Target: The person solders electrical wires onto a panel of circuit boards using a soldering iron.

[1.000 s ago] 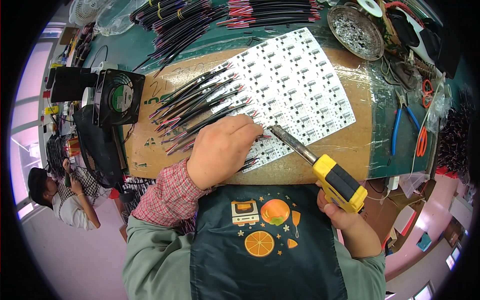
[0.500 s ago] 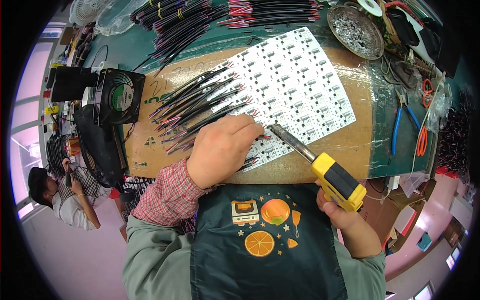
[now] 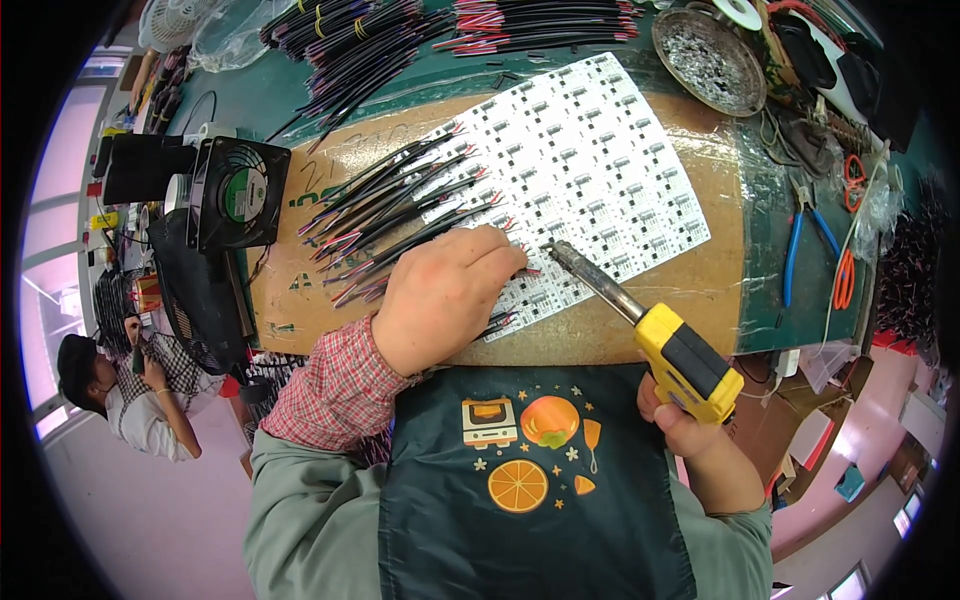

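Note:
A white circuit board (image 3: pixel 640 160) with rows of small black and silver parts lies slanted on a brown board. Black-sleeved wires (image 3: pixel 385 215) with red ends rest along its left side. My left hand (image 3: pixel 440 295) sits over the lower left of the circuit board, fingertips pinched together by a red wire end; most of that wire is hidden under the hand. In my right hand (image 3: pixel 685 430) is a yellow and black soldering gun (image 3: pixel 690 365), gripped by its handle. Its dark metal tip points up and left, close to my left fingertips, at or just above the circuit board.
A black fan (image 3: pixel 240 193) stands left of the brown board (image 3: pixel 700 310). Wire bundles (image 3: pixel 350 50) lie at the back. To the right are a round metal dish (image 3: pixel 708 62) with silvery scraps and blue-handled pliers (image 3: pixel 797 250). Another person (image 3: pixel 130 390) sits at far left.
The soldering gun has shifted a little to the right, its tip moving slightly up and away from my left fingertips. My left hand stays nearly where it was.

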Available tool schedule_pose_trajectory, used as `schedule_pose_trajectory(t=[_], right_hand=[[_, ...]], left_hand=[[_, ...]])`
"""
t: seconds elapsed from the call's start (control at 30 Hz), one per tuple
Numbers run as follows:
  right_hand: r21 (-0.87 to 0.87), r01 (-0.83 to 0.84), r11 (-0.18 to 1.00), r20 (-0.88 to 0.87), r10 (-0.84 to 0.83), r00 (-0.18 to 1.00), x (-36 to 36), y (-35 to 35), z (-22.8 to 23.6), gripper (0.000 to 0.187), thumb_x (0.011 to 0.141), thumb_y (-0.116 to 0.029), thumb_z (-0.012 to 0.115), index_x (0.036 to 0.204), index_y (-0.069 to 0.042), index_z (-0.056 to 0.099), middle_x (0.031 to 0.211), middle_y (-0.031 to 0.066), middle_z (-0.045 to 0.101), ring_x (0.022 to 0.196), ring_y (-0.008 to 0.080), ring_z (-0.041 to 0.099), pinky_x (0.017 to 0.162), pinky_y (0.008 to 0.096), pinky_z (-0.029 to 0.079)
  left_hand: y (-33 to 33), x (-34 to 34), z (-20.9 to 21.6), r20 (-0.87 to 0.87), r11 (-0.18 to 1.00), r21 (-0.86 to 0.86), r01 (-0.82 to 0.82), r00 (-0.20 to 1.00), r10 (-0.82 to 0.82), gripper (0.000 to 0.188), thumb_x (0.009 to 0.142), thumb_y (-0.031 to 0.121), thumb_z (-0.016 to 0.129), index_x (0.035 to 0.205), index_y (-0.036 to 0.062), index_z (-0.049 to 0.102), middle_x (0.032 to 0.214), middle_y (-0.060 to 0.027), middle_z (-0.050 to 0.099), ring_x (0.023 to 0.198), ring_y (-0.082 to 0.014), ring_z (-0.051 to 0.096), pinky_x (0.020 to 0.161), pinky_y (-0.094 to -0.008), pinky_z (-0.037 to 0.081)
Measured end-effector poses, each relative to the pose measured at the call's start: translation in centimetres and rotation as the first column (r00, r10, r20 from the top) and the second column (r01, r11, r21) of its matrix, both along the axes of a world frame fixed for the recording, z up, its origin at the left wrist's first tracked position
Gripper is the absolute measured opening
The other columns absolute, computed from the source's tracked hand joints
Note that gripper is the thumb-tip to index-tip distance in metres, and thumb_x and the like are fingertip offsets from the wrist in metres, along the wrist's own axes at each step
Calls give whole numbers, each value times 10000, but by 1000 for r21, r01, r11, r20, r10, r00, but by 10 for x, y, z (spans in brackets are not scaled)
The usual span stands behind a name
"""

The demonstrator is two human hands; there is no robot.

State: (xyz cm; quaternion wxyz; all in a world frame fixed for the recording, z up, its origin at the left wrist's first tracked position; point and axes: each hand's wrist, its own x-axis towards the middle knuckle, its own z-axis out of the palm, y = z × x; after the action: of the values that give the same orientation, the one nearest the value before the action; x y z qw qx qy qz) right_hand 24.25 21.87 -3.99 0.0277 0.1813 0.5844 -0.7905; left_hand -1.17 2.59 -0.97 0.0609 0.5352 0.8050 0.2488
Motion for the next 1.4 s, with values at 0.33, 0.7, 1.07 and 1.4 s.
schedule_pose_trajectory(t=[0.33,0.7,1.07,1.4], right_hand=[[-19,-4,1000,-46,3,999,-5,4,8,149,825,-109,639,947,-52,575,750,26,537,662,151,526,596,302,428],[-83,20,996,-43,-24,999,-1,4,6,154,829,-124,644,939,-60,557,737,19,510,644,143,498,582,299,416],[-88,14,996,-81,-22,996,8,-3,-1,278,838,-122,672,1075,-48,547,748,12,513,645,130,501,580,288,425],[-49,-23,999,-62,20,998,17,2,-14,322,793,-148,709,1054,-27,567,718,20,532,592,141,529,567,275,436]], left_hand=[[-4,1,4,110,998,56,-27,994,21,189,766,25,689,947,76,678,917,-83,651,791,-274,633,695,-340,526],[-25,5,55,802,968,-37,-250,570,178,288,846,36,656,1133,34,670,930,-116,664,803,-160,644,687,-260,486],[-7,29,9,89,983,77,-164,984,157,171,799,16,684,966,51,671,835,-106,620,675,-278,613,586,-336,502],[-6,28,-8,-241,996,82,31,970,-10,294,710,68,618,1003,43,634,798,-39,554,670,-196,581,595,-323,466]])
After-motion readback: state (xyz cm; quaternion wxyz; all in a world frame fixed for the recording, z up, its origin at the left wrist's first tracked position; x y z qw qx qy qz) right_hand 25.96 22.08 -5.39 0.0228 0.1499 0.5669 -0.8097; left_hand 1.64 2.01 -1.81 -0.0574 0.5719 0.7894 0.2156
